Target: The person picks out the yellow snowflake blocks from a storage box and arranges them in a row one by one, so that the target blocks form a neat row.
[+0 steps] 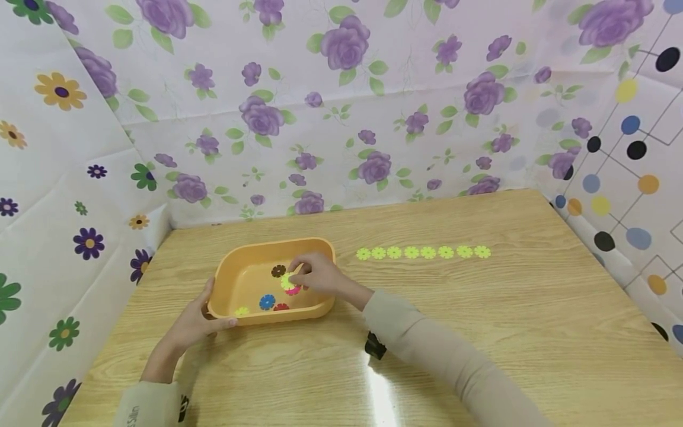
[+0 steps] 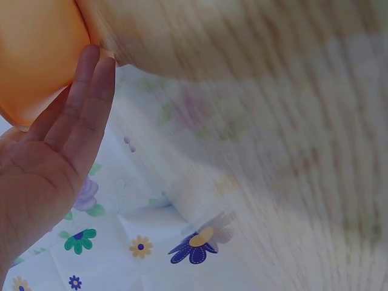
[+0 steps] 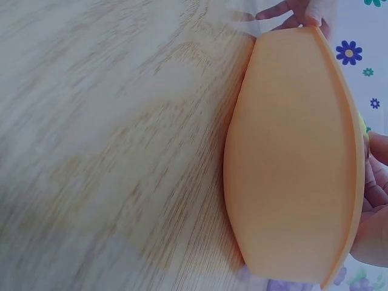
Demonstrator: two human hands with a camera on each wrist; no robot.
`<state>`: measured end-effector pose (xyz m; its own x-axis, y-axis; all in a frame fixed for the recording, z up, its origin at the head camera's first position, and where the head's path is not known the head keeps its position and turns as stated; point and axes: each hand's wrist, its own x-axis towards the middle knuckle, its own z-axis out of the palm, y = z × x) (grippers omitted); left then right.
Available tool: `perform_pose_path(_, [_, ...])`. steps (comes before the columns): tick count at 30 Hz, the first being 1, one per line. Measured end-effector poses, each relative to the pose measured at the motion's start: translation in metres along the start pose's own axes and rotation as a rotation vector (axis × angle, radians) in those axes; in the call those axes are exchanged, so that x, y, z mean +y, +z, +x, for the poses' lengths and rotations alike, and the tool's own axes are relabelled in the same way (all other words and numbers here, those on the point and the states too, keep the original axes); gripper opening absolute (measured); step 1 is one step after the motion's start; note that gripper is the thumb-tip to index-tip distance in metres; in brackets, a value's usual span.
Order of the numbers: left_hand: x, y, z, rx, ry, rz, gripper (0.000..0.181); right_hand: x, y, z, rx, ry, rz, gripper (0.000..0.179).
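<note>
An orange plastic basin (image 1: pixel 242 252) stands on the wooden table. My left hand (image 1: pixel 189 323) holds its near left corner, thumb at the front rim, fingers along the outer side; in the left wrist view the fingers (image 2: pixel 79 115) lie nearly straight against the wall. Inside the basin, my right hand (image 1: pixel 318 274) pinches a yellow-green snowflake disc (image 1: pixel 288 281) between thumb and fingers. Around it lie a brown disc (image 1: pixel 278 271), a pink disc (image 1: pixel 291 291), a blue disc (image 1: pixel 267 302), a red disc (image 1: pixel 281 307) and another yellow-green disc (image 1: pixel 242 311). The basin wall partly hides the right hand (image 3: pixel 376 188) in the right wrist view.
A straight row of several yellow-green discs (image 1: pixel 411 252) lies on the table right of the basin. Flower-patterned sheeting (image 1: pixel 341 118) stands behind and to the left, dotted sheeting (image 1: pixel 635 178) to the right. A small black object (image 1: pixel 375 346) shows beneath the right sleeve.
</note>
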<state>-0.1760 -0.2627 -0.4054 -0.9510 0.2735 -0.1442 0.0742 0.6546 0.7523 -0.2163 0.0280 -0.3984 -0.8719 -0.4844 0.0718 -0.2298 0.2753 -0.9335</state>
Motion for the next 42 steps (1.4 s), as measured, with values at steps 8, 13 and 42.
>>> perform_pose_path(8, [-0.001,0.000,0.000,-0.003,-0.003,-0.036,0.109,-0.002,-0.012,-0.010,0.008,-0.021,0.016,0.013])
perform_pose_path(13, [-0.001,0.001,0.000,-0.005,-0.010,-0.055,0.109,-0.001,-0.020,-0.015,0.009,-0.020,-0.002,0.012])
perform_pose_path(42, [0.000,0.000,-0.001,-0.014,-0.023,-0.066,0.109,0.017,-0.077,-0.047,0.023,0.020,-0.023,0.017])
